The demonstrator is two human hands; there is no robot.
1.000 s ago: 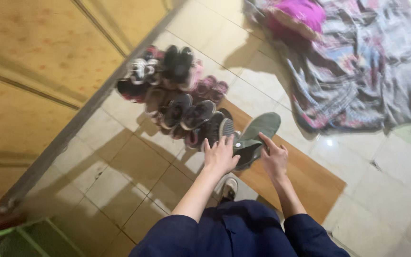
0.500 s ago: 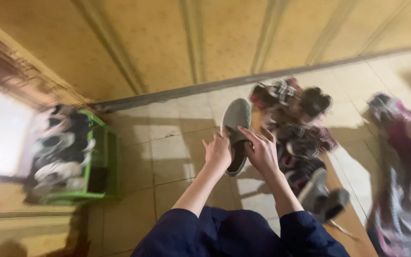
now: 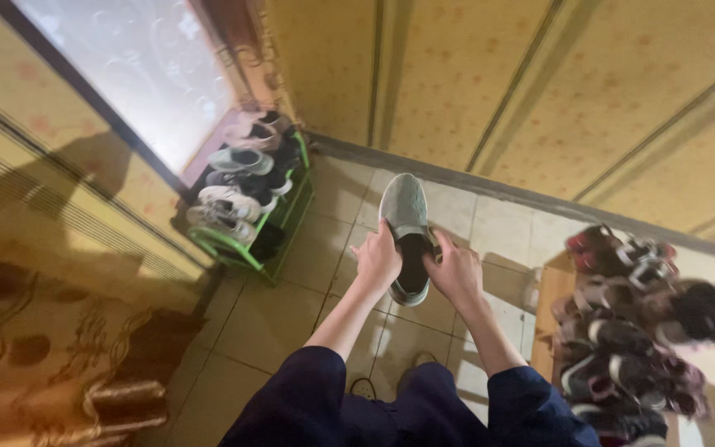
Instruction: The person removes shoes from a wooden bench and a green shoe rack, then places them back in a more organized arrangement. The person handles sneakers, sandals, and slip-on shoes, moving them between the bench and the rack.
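Both hands, left hand (image 3: 377, 261) and right hand (image 3: 455, 275), clasp the grey shoe (image 3: 406, 233) with arms outstretched.

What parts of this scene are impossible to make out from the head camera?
- Grey shoe: its heel sides are covered by the left hand and right hand; its sole faces away.
- Shoe pile on the right: blurred, with the bottom cut off by the frame edge, so pairs cannot be counted.
- Green shoe rack: lower shelf dark, hidden under the upper shoes.
- Foot below: mostly hidden by the dark blue clothing.
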